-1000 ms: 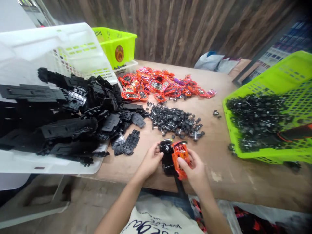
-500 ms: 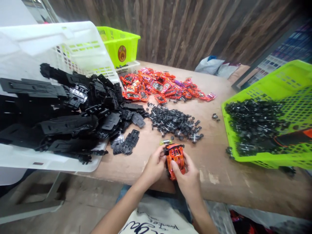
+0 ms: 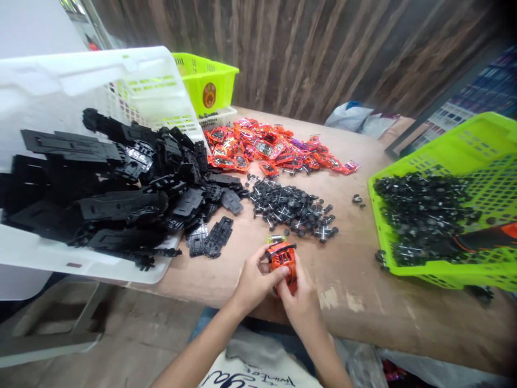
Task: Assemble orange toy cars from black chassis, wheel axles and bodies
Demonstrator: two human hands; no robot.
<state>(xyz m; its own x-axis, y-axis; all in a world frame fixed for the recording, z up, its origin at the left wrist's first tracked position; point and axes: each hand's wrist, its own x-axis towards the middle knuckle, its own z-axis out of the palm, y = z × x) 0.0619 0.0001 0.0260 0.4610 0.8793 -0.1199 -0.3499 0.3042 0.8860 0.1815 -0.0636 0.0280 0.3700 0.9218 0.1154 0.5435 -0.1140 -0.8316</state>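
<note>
Both hands pressed together around orange toy car (image 3: 283, 257) — left hand (image 3: 256, 280) and right hand (image 3: 299, 302) gripping it above wooden table (image 3: 363, 291) edge, wheel-axle pile (image 3: 293, 207) just beyond.

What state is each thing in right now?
Toy car: held in both hands, body on top.
Left hand: gripping the car.
Right hand: gripping the car.
White crate: tipped, black chassis parts spilling onto the table.
Axles: loose pile.
Orange shells: loose pile.
Green basket: tilted, holding axles.
</note>
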